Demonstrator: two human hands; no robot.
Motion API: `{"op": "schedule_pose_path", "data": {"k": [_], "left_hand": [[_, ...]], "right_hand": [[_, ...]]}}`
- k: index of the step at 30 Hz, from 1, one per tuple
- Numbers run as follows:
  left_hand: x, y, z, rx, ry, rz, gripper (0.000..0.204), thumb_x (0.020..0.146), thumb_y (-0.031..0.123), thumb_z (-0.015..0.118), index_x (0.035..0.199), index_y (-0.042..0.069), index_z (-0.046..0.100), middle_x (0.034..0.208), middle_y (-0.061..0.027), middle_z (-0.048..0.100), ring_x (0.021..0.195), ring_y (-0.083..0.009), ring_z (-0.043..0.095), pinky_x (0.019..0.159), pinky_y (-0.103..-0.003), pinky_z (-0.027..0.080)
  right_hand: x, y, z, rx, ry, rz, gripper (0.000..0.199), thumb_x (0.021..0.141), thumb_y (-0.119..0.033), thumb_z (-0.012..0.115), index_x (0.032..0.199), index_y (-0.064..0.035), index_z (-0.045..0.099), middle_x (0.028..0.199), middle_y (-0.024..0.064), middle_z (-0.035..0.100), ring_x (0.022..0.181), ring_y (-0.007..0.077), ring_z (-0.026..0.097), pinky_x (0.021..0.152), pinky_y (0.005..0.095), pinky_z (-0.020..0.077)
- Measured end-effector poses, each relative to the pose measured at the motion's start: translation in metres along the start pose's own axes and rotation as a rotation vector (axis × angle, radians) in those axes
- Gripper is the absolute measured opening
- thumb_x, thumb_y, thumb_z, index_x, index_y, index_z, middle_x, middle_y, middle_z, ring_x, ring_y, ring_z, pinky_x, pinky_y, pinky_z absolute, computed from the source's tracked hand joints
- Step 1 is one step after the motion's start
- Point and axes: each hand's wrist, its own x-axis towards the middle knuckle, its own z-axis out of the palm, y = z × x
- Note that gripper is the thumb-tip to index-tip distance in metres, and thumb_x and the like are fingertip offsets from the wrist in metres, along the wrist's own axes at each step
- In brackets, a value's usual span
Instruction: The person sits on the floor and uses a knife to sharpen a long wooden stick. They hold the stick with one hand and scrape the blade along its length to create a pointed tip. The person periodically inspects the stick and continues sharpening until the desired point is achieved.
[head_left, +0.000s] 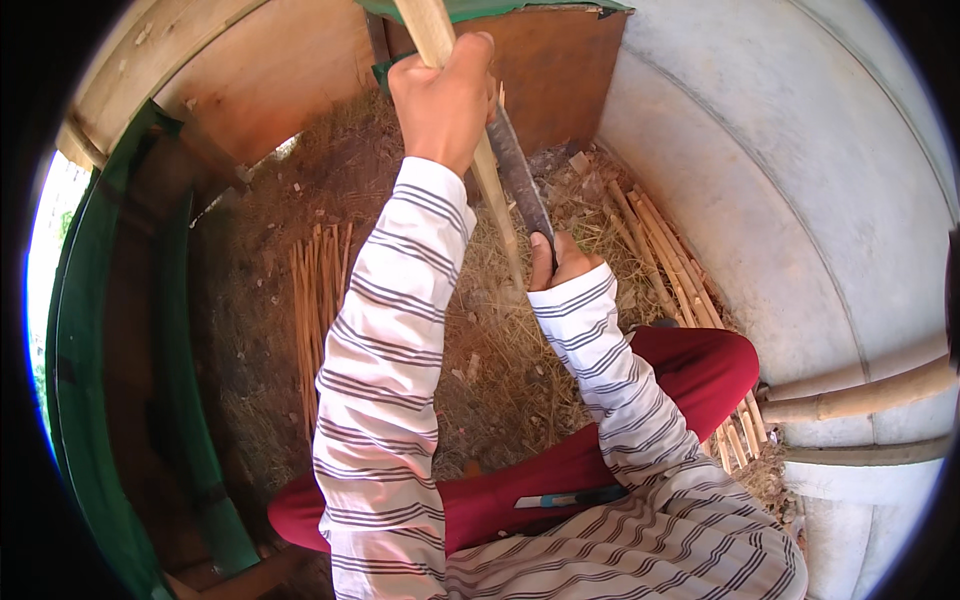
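My left hand (445,105) is wrapped around a pale bamboo strip (495,195), which slants from the top of the view down toward the ground. Its upper end (426,25) sticks out above my fist. Lower and to the right, my right hand (562,262) is closed on a long dark-bladed knife (521,178). The blade points up toward my left hand and lies close along the strip's right side, its tip by a thin split sliver. Whether the blade touches the strip I cannot tell. My right hand hides the knife's handle.
Thin split strips (318,290) lie in a bundle on the left. Thicker bamboo pieces (672,250) lie right, along a pale curved wall (760,170). A slim blue-and-white tool (570,497) rests across my lap. Shavings (480,330) litter the ground; green sheeting (90,350) edges the left.
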Motion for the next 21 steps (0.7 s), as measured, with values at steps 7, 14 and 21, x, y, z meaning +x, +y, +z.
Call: {"op": "schedule_pose_path", "data": {"k": [7, 14, 21], "left_hand": [[0.001, 0.006, 0.000, 0.023, 0.027, -0.014, 0.032, 0.084, 0.011, 0.062, 0.059, 0.009, 0.042, 0.051, 0.0031, 0.031, 0.040, -0.0084, 0.028, 0.040, -0.029, 0.020], [-0.004, -0.008, 0.008, 0.013, 0.010, 0.032, 0.036, 0.083, 0.011, 0.063, 0.057, 0.010, 0.038, 0.050, 0.0031, 0.030, 0.039, -0.0088, 0.029, 0.040, -0.029, 0.021], [-0.002, -0.004, 0.002, 0.020, 0.019, 0.007, 0.035, 0.083, 0.010, 0.062, 0.058, 0.010, 0.038, 0.050, 0.0031, 0.030, 0.040, -0.0086, 0.029, 0.040, -0.029, 0.021]], "right_hand": [[-0.002, 0.045, 0.030, -0.043, -0.171, 0.110, 0.035, 0.098, -0.031, 0.052, 0.082, -0.0009, 0.062, 0.060, 0.0214, 0.060, 0.058, 0.0396, 0.064, 0.051, 0.0476, 0.0489], [-0.011, 0.026, 0.038, -0.100, -0.022, 0.030, 0.030, 0.098, -0.028, 0.054, 0.085, -0.0016, 0.060, 0.055, 0.0222, 0.054, 0.048, 0.0390, 0.058, 0.046, 0.0430, 0.0452], [0.001, 0.023, 0.024, 0.223, 0.057, 0.046, 0.035, 0.099, -0.026, 0.054, 0.077, 0.0011, 0.061, 0.048, 0.0103, 0.046, 0.041, 0.0152, 0.044, 0.042, 0.0354, 0.0371]]}}
